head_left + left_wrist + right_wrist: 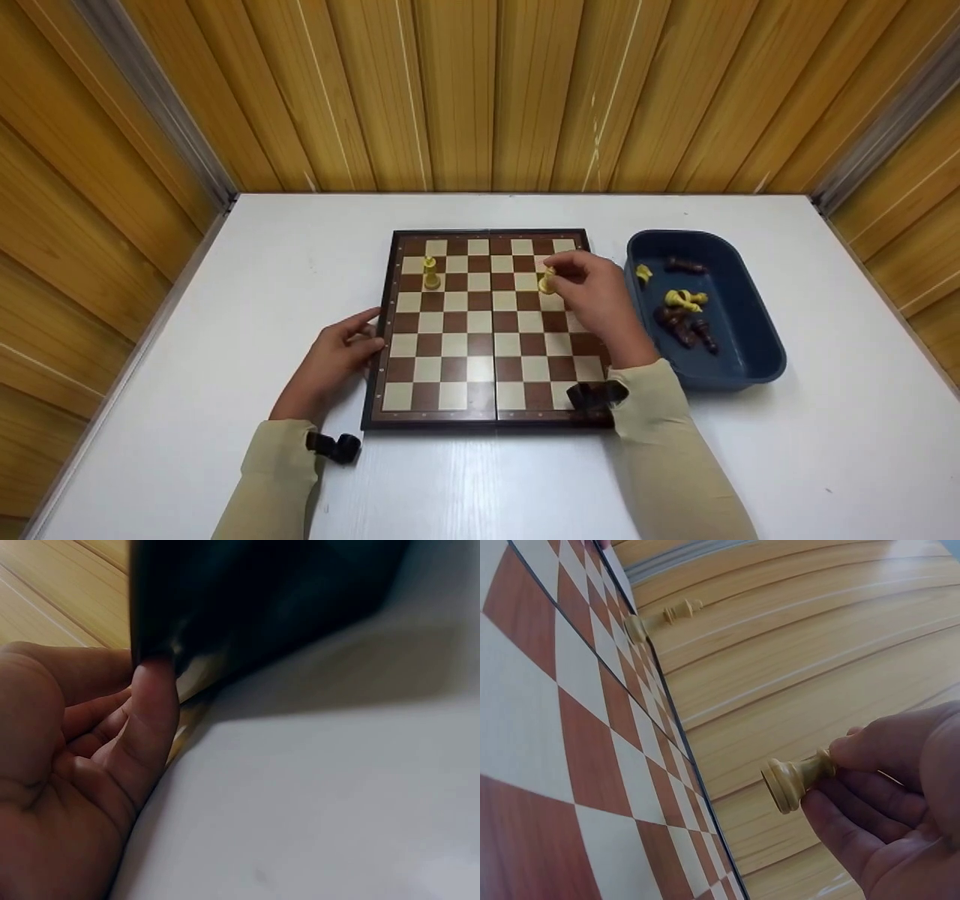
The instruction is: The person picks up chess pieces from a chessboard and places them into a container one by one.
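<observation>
An opened chessboard (480, 322) lies on the white table. My left hand (341, 360) is at the board's left edge, thumb and forefinger touching it; in the left wrist view the thumb (154, 701) meets the dark side. Over the right half of the board, my right hand (596, 300) pinches a pale yellow chess piece (795, 776) between thumb and fingers. Its base shows above the board and its top is hidden in the grip. Another pale chess piece (430, 273), tall with a crown-like top, stands upright towards the board's far left.
Right of the board stands a blue plastic tub (750, 367). Pale chess pieces (685, 300) and several dark ones (675, 326) lie in it. Wood-patterned panels (465, 97) rise behind the table and at both sides.
</observation>
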Action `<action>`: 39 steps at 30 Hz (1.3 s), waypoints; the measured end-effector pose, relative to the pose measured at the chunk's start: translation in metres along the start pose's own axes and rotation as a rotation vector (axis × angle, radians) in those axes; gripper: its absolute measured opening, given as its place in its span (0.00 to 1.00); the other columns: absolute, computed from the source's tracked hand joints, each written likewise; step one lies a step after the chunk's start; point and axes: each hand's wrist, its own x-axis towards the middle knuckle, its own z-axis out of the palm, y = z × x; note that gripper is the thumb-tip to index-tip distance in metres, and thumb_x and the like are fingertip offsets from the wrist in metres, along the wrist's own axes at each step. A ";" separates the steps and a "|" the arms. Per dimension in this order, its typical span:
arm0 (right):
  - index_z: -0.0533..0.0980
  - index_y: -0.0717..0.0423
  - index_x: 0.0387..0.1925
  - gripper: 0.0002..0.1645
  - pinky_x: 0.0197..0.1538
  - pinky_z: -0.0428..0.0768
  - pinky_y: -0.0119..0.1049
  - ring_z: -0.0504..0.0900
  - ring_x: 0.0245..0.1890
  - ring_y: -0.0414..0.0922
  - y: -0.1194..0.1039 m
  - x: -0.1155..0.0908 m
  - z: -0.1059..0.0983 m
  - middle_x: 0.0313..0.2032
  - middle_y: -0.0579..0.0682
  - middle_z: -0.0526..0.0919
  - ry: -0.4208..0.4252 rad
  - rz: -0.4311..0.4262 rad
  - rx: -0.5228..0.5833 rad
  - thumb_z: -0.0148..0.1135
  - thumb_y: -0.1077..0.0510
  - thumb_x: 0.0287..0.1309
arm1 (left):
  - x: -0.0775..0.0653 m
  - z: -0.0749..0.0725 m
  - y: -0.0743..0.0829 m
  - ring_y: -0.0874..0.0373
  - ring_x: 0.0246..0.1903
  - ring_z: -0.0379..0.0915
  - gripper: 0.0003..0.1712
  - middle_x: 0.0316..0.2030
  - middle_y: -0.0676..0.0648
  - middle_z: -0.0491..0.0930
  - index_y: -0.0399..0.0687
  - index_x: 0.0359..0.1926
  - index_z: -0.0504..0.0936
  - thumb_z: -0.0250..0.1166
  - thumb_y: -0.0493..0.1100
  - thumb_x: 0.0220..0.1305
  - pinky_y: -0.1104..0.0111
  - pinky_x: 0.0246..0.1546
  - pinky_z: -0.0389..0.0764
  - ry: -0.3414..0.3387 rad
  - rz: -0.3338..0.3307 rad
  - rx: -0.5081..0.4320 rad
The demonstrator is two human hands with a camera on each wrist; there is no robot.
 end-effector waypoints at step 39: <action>0.80 0.59 0.51 0.16 0.42 0.75 0.24 0.77 0.44 0.39 0.024 -0.001 -0.068 0.48 0.55 0.81 0.157 0.168 -0.056 0.61 0.61 0.61 | 0.000 -0.001 0.001 0.64 0.27 0.73 0.34 0.45 0.43 0.73 0.45 0.70 0.65 0.63 0.36 0.65 0.73 0.29 0.77 -0.003 0.015 0.052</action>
